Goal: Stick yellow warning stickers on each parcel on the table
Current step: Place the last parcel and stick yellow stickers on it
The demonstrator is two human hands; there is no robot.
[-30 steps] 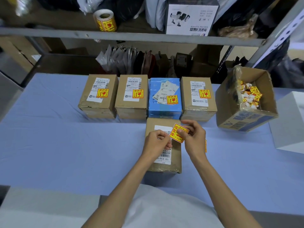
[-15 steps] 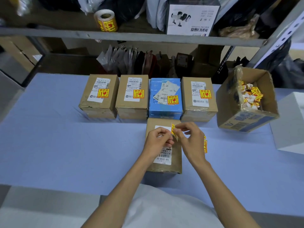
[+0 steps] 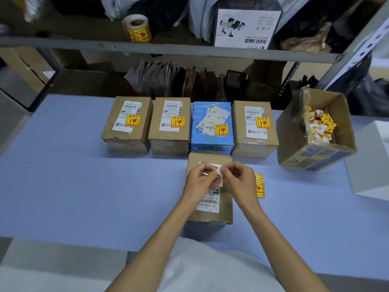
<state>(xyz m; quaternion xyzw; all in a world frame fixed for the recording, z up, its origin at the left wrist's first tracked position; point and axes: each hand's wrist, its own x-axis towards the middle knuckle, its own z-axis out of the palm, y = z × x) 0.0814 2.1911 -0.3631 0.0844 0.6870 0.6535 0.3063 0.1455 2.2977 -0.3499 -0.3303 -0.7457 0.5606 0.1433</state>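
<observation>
A brown parcel point(image 3: 226, 202) with a white shipping label lies in front of me on the blue table. Above it my left hand point(image 3: 200, 182) and my right hand point(image 3: 240, 180) both pinch one sticker point(image 3: 219, 175), which now shows its pale backing side. Loose yellow warning stickers point(image 3: 260, 186) lie on the table just right of my right hand. Behind stand several parcels in a row, three brown point(image 3: 126, 133) point(image 3: 170, 135) point(image 3: 254, 140) and one blue point(image 3: 211, 138), each carrying a yellow sticker.
An open cardboard box point(image 3: 315, 157) holding crumpled yellow and white sticker scraps tilts at the right. A white block point(image 3: 372, 165) sits at the far right edge. A roll of yellow stickers point(image 3: 137, 28) stands on the shelf above.
The sticker has turned between my fingers: its yellow face showed a second ago, now only the pale back shows. Both hands have drawn closer together over the parcel.
</observation>
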